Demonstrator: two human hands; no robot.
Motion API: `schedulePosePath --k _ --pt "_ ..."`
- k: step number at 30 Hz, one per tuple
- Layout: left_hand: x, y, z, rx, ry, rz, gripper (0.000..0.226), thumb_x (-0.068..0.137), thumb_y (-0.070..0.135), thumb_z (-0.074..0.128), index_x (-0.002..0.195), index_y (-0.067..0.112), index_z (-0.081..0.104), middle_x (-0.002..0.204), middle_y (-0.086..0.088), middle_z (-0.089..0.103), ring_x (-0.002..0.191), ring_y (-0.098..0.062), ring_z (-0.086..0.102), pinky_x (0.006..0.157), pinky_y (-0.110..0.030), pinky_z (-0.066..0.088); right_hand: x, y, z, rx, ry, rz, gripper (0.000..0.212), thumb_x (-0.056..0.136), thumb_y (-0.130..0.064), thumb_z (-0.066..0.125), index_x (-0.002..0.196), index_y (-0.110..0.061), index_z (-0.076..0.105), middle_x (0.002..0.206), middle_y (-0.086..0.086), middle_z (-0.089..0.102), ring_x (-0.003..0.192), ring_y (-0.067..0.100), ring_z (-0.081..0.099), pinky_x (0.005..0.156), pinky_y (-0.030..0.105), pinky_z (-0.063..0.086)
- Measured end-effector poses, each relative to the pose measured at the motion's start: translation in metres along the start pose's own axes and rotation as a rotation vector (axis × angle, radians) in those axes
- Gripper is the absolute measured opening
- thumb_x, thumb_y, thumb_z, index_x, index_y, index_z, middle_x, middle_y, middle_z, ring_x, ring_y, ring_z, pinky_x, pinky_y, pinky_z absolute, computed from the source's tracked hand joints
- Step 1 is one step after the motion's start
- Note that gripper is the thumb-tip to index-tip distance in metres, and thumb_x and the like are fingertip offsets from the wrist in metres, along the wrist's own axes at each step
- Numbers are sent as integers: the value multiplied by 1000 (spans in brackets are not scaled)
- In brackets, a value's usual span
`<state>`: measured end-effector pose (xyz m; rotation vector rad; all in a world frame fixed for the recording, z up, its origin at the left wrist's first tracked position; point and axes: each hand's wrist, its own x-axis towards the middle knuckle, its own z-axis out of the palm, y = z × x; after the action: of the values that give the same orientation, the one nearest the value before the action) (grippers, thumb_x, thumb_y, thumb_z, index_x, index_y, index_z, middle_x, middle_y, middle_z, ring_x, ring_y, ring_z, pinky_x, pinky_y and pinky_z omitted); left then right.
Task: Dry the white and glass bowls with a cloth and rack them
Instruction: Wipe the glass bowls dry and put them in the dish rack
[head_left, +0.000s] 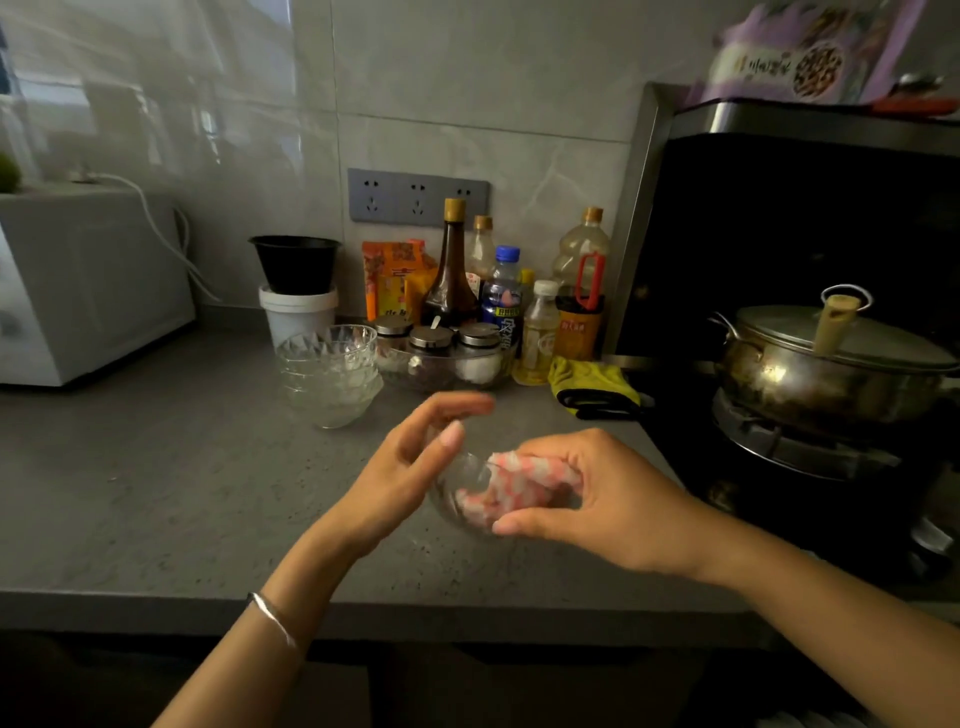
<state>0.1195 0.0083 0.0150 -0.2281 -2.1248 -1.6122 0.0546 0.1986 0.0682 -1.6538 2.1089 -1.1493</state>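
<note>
A small clear glass bowl is held over the grey counter, between my two hands. My left hand cups its left side with fingers spread and only lightly bent. My right hand grips a pink and white cloth that is stuffed into the bowl. A stack of cut-glass bowls stands on the counter behind and to the left. No white bowl or rack shows.
Bottles and seasoning jars crowd the back wall. A black tub on a white tub stands left of them. A white microwave sits far left. A yellow glove lies by the stove, where a lidded steel pot sits.
</note>
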Motion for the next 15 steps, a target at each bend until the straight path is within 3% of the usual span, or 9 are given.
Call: schedulePosePath --k 2,4,7,8,10,12,14,15 --pt "-3 -2 -9 -3 -40 15 74 72 74 59 94 4 61 107 -7 68 109 -19 62 89 -31 51 0 0 -6 138 -35 37 18 74 -8 79 88 -14 68 85 -5 72 83 8 69 77 23 54" --pt "-5 -1 -17 -4 -105 -8 82 71 72 63 72 -9 56 74 -9 62 75 -19 60 67 -28 48 -1 1 -12 232 -28 54 23 71 -2 79 90 -12 68 89 -2 73 91 13 70 81 25 55" --pt "-6 11 -15 -22 -95 -37 63 70 71 64 47 14 51 49 9 42 47 -2 39 51 -13 34 -4 4 -12 342 -28 66 23 65 -9 77 85 -17 69 88 -8 73 95 8 68 81 17 52" --pt "-6 13 -13 -59 -60 -44 62 67 72 66 46 16 49 47 6 40 45 -4 37 50 -14 34 -4 5 -10 382 -5 80 23 63 -13 77 84 -19 69 90 -13 73 98 2 66 83 13 49" --pt "-5 15 -8 -173 63 -70 80 60 75 70 51 -1 47 49 -15 44 48 -19 41 54 -22 39 -1 6 -10 462 103 87 26 64 -18 79 89 -21 70 95 -19 72 102 -6 62 85 13 49" --pt "-6 17 0 -264 178 -118 91 58 74 71 57 -12 42 57 -33 46 56 -29 43 65 -31 45 3 7 -12 459 317 29 27 74 -26 74 100 -22 68 100 -11 71 101 4 65 80 21 53" --pt "-5 22 10 -277 286 -158 86 60 70 70 56 -11 43 63 -31 46 58 -30 40 70 -30 46 6 2 -17 333 522 -67 38 79 -32 67 116 -27 62 112 -13 67 104 5 64 79 19 52" --pt "-5 24 15 -292 335 -181 84 60 70 70 58 -9 44 65 -26 48 56 -28 40 68 -28 45 6 -2 -17 255 545 -127 44 80 -34 66 123 -28 57 119 -16 63 110 1 60 82 16 50"
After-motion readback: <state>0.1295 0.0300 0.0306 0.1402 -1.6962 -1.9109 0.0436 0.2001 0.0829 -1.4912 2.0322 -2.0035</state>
